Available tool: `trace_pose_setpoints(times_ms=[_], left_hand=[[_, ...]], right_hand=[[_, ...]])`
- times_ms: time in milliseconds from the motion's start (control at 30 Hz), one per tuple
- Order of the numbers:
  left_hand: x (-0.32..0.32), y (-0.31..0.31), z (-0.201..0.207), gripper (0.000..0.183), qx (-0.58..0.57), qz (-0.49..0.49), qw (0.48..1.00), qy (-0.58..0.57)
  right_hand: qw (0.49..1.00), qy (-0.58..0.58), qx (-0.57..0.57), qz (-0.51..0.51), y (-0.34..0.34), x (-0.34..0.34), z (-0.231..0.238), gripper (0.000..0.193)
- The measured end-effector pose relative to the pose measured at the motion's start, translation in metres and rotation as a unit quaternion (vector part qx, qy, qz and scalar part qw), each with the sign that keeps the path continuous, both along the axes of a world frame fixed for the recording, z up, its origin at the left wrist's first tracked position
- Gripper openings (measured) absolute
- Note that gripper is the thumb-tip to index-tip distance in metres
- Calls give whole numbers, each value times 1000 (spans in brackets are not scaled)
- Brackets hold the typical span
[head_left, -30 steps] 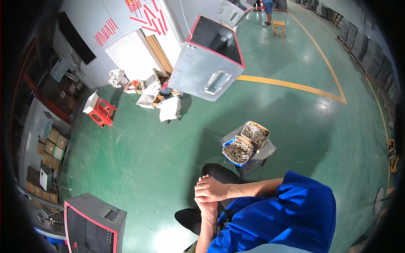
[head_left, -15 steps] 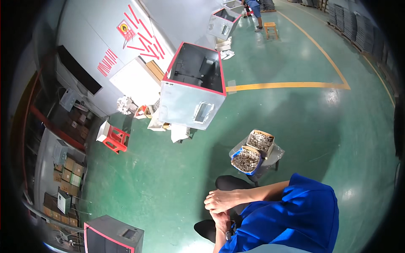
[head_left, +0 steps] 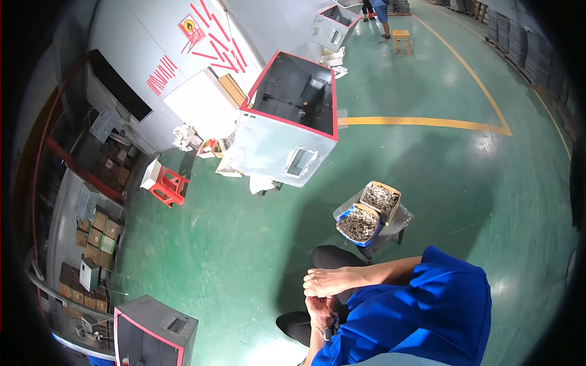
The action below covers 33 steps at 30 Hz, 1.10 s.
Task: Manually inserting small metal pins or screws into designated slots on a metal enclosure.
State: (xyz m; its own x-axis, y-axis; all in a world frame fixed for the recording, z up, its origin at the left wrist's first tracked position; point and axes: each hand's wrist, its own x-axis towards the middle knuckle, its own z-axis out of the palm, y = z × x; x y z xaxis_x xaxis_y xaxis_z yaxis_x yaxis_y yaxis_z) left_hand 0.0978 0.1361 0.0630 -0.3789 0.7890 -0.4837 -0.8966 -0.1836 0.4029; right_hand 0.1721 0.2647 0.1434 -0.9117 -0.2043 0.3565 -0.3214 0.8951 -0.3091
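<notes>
My two hands are together in front of my knees. My right hand is uppermost, its fingers curled down and meeting the fingertips of my left hand. Just below it is my left hand, also closed, with a watch on its wrist. Whatever lies between the fingers is hidden or too small to make out. Beyond my knees, two open boxes full of small pale metal-looking pieces, a blue-sided box and a tan-edged box, rest on a low stool covered with clear plastic.
A large grey metal cabinet with a red-edged opening stands ahead. A similar cabinet is at the lower left. A red stool bears a white box. Far off, a person stands near a wooden stool.
My head view has shifted slightly. My hands remain together, with the right hand's fingers now nearer the left fingertips and more of the left hand showing.
</notes>
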Motion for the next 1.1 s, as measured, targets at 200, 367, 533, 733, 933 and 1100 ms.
trace_pose_setpoints(times_ms=[200,367,533,733,933,1100], left_hand=[[3,0,10,22,-24,-49,992,110],[-5,-4,-16,22,-15,-49,992,112],[2,7,10,21,-88,-12,996,18],[-2,-1,5,18,-13,-85,995,39],[-2,-1,7,18,-53,-108,993,-12],[-4,-2,1,19,-38,-131,991,-14]], right_hand=[[1000,-13,2,-4,4,1,6,7],[1000,-1,-16,-2,6,-3,2,9],[1000,-22,-22,0,12,-4,-1,10],[998,-27,-47,-9,15,-3,3,10],[993,-63,-91,-28,18,-2,4,32],[992,-42,-113,-35,17,-1,-2,16]])
